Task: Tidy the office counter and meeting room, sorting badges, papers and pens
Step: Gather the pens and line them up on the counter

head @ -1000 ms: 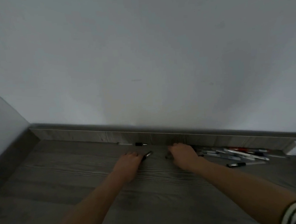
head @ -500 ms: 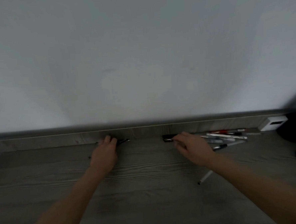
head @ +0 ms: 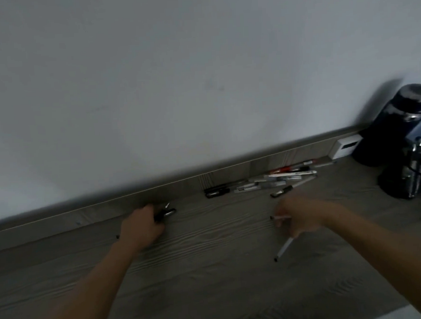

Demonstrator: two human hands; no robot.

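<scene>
My left hand (head: 141, 227) is closed around black pens (head: 167, 212) that stick out to its right, close to the counter's back edge. My right hand (head: 299, 219) is blurred and pinches a thin white pen (head: 279, 217) at its fingertips. A second white pen (head: 284, 249) pokes out below that hand, and I cannot tell whether the hand holds it. A heap of several pens and markers (head: 274, 180) lies along the back upstand, with a black marker (head: 216, 192) at its left end and a short dark marker (head: 281, 191) in front.
The grey wood-grain counter (head: 211, 270) meets a plain white wall. A small white box (head: 346, 146) stands against the upstand at the right. Beside it are a dark round flask (head: 399, 123) and a black and chrome appliance (head: 407, 174).
My right hand drew back from the pile toward me and now pinches a white pen. My left hand closed on black pens by the upstand. The view swung right, revealing the flask and appliance.
</scene>
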